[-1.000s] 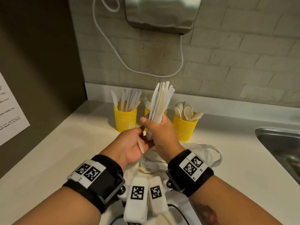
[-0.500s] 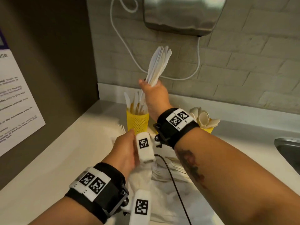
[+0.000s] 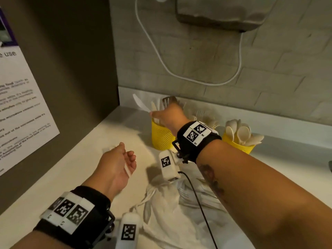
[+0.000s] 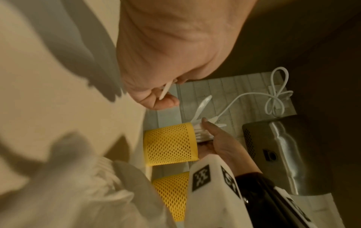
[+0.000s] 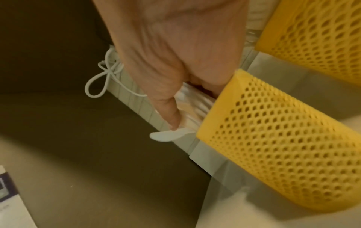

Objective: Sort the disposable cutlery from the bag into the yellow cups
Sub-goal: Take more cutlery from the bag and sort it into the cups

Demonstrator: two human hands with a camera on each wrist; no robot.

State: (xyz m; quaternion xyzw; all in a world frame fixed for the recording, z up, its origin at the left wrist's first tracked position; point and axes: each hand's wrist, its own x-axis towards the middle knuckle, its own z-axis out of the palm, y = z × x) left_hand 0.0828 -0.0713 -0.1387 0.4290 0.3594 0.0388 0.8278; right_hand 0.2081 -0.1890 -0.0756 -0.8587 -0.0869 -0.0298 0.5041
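My right hand (image 3: 161, 114) grips a bundle of white plastic knives (image 5: 193, 106) and has it pushed down into the left yellow mesh cup (image 3: 160, 136); one knife (image 3: 141, 104) leans out to the left. My left hand (image 3: 129, 159) hovers over the counter left of the bag and pinches a single white cutlery piece (image 4: 164, 91). The middle cup is hidden behind my right wrist, with only its forks (image 3: 201, 114) showing. Spoons fill the right yellow cup (image 3: 239, 145). The white cloth bag (image 3: 170, 216) lies open near me with more cutlery (image 3: 195, 194) inside.
A steel hand dryer (image 3: 224, 13) hangs on the brick wall above the cups, its white cord (image 3: 179, 72) looping down. A dark side wall with a paper notice (image 3: 21, 105) closes the left. A sink edge (image 3: 330, 166) shows at the far right.
My right hand has lowered the raised knife bundle into the left cup. My left hand has left the bag and moved left and forward, keeping one piece.
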